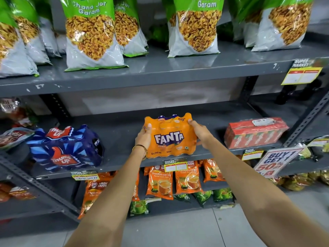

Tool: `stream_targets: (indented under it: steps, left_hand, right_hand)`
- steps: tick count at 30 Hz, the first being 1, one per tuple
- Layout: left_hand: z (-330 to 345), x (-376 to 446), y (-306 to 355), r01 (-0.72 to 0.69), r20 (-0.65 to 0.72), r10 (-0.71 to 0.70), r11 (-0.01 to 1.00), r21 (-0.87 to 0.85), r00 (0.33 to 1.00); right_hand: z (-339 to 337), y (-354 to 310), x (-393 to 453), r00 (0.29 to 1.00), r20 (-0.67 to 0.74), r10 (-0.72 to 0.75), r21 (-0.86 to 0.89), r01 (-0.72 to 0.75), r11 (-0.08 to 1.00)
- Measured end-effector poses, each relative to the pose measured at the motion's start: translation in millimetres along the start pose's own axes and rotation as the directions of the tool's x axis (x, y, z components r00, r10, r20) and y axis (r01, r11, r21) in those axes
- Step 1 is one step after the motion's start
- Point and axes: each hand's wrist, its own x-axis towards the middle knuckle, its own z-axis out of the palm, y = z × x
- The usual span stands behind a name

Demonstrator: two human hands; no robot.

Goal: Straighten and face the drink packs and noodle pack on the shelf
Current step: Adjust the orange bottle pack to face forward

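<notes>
Both hands gripped the orange drink pack [170,136] from either side: left hand [143,138] on its left edge, right hand [200,133] on its right. Pack stood upright at the middle shelf's [121,132] near edge, label facing out. Blue drink pack [65,148] sat left, tilted; red drink pack [254,132] lay right, well apart.

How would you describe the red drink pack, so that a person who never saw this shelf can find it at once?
Look at the middle grey shelf, where both hands hold the orange Fanta pack. Go right of that pack to the shelf's right end. There lies the red drink pack, a flat box-shaped bundle of cartons in clear wrap, the only red one; the blue Thums Up pack sits far left.
</notes>
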Motion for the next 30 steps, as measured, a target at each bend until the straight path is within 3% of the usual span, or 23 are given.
stream_targets:
  steps: [30]
  left_hand:
    - [18,-9,4,-0.020,-0.014,0.021,0.999,0.037,1.000]
  right_hand:
    - [-16,0,-2,1.000,-0.005,-0.005,-0.031,0.005,1.000]
